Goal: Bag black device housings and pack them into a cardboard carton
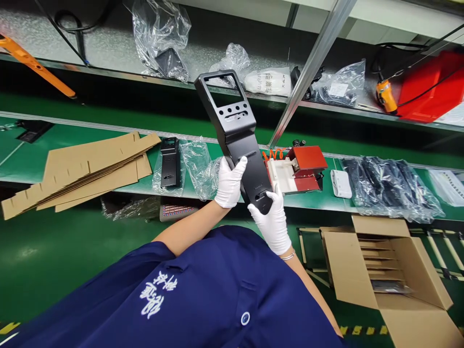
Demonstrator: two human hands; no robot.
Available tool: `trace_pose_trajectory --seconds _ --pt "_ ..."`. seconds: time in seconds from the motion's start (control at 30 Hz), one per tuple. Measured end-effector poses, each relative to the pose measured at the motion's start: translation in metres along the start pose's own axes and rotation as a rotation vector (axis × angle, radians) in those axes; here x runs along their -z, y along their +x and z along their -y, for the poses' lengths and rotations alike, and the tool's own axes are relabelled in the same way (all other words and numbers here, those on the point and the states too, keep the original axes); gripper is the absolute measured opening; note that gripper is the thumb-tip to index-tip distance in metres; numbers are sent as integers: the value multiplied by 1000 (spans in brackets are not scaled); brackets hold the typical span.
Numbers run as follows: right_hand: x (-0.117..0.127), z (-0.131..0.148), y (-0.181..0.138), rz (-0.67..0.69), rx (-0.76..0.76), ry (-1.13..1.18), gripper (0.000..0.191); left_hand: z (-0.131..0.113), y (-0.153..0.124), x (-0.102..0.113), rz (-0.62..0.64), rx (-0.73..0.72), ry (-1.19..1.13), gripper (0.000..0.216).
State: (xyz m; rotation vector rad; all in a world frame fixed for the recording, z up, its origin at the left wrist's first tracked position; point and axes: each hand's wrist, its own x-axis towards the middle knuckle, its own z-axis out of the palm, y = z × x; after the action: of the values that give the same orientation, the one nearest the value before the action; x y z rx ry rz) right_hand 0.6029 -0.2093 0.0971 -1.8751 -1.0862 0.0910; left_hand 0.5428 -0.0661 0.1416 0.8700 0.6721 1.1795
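A black plastic device housing (250, 171) is held up in front of me, tilted, with a rectangular window and a row of round holes at its upper end. My left hand (230, 183), in a white glove, grips its left edge with the thumb across the front. My right hand (271, 220), also gloved, is closed around the lower right end, its thumb near a small slot. A similar black housing (169, 166) lies on a plastic bag on the bench to the left. Behind my right hand stands a red and white bench fixture (308, 166).
Cardboard dividers (97, 164) overhang the bench edge at left. Bagged black parts (389, 186) lie on the right, above an open cardboard box (395, 266). A metal post (313, 72) rises to the shelf, where an orange electric screwdriver (386, 95) and a red bin (431, 92) are.
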Motion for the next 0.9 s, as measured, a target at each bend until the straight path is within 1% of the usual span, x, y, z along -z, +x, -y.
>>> trace_pose_trajectory --seconds 0.07,0.2,0.37,0.43,0.5,0.53,0.6,0.63,0.7,0.77,0.8,0.9 --pt "-6 0 -1 -35 38 -19 58 -1 -1 -1 -4 -10 5 33" --pt "-13 1 1 -90 37 -37 56 -1 -3 0 -4 -43 -16 37" --pt "-15 5 2 -50 39 -55 38 -1 -5 1 -3 -41 51 38" --pt "-13 5 2 -32 49 -34 36 -2 -5 2 8 -48 41 38" --pt "-6 3 3 -21 42 18 40 -3 -3 4 11 -44 -3 38" --pt "-1 2 3 -32 17 57 44 -3 -1 6 8 -32 -18 38" --pt "10 -2 6 -54 -93 194 58 -6 4 9 -5 9 -27 37" --pt "15 -4 7 -32 -173 297 64 -7 6 10 -10 27 -29 36" --pt "22 -7 10 99 -358 539 69 -10 10 12 -19 42 -57 33" --pt "23 -6 12 215 -505 759 64 -13 11 12 -21 45 -95 30" --pt "22 -5 13 221 -551 839 61 -14 11 11 -18 46 -112 28" --pt "17 2 13 145 -605 958 50 -16 8 8 1 52 -149 24"
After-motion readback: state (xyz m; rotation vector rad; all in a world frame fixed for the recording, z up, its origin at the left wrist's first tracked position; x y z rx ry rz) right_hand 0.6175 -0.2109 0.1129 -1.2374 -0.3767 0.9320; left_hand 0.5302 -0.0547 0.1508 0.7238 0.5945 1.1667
